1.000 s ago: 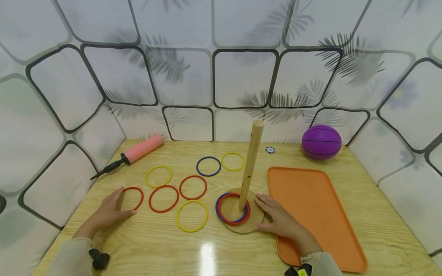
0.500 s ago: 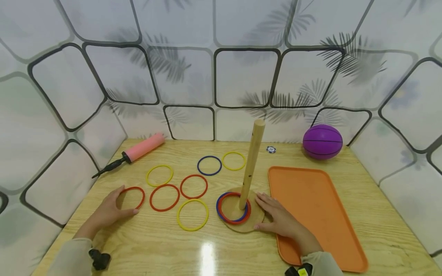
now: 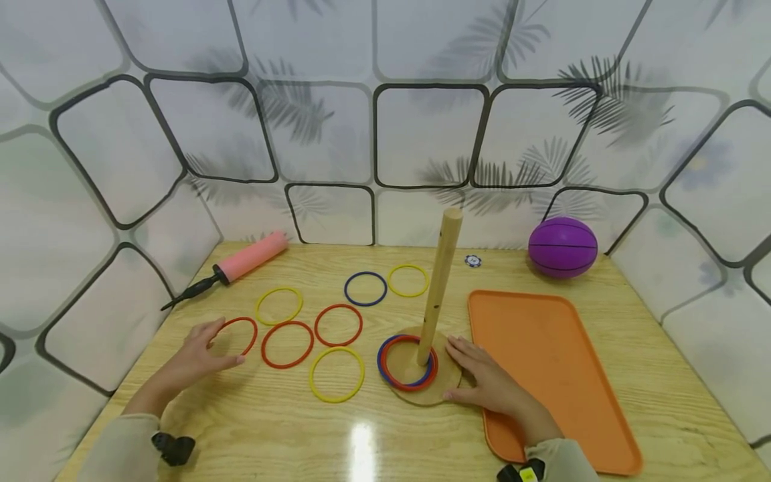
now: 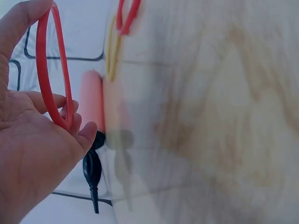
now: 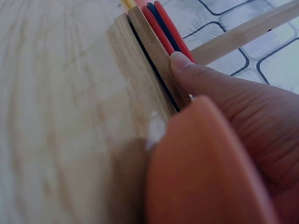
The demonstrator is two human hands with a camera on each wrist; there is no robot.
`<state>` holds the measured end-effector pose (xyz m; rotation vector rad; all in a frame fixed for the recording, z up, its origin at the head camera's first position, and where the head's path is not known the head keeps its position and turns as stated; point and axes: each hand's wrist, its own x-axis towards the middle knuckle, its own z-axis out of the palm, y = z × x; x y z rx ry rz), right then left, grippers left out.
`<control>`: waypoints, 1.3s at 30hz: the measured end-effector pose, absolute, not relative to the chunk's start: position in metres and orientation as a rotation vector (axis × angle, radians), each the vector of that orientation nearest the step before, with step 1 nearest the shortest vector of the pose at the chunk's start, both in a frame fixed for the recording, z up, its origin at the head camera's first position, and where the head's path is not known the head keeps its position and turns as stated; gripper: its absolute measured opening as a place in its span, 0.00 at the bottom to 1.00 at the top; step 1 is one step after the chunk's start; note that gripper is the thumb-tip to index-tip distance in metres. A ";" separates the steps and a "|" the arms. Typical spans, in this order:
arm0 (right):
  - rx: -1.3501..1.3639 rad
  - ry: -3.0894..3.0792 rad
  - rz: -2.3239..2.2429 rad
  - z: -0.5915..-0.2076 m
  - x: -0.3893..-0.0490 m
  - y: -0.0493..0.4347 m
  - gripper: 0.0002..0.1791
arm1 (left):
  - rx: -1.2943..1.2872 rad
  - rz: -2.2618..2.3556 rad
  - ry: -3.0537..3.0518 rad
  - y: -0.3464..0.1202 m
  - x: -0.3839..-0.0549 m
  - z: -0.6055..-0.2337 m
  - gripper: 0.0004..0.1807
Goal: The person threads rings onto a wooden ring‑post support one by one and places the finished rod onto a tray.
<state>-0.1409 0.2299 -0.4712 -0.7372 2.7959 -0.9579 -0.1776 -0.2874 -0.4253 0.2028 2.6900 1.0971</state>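
My left hand (image 3: 191,358) holds a red ring (image 3: 255,333) at the left of the table. In the left wrist view the ring (image 4: 42,70) is tilted up, spanned between thumb and fingers. My right hand (image 3: 494,388) rests on the right edge of a round wooden base (image 3: 448,371), fingers and thumb spread apart. A wooden pole (image 3: 442,281) rises from this base. Around its foot lie stacked red and blue rings (image 3: 435,371); the right wrist view shows the thumb (image 5: 187,65) against the base edge beside that stack.
Left of the pole lie red rings (image 3: 264,348), yellow rings (image 3: 312,381) and a blue ring (image 3: 345,289). A pink hand pump (image 3: 249,260) lies back left. An orange tray (image 3: 548,361) is at right, a purple ball (image 3: 563,248) and a poker chip (image 3: 472,261) behind.
My left hand has lifted the red ring slightly and shifted it a little to the right. The right hand has stayed on the base.
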 end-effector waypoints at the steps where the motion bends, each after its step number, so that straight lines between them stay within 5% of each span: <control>1: -0.740 2.799 -0.954 -0.471 -0.141 0.230 0.49 | 0.214 1.101 2.686 -0.285 -0.177 -0.423 0.54; 39: -0.752 2.818 -0.935 -0.473 -0.142 0.231 0.50 | 0.948 1.050 2.555 -0.157 -0.208 -0.299 0.51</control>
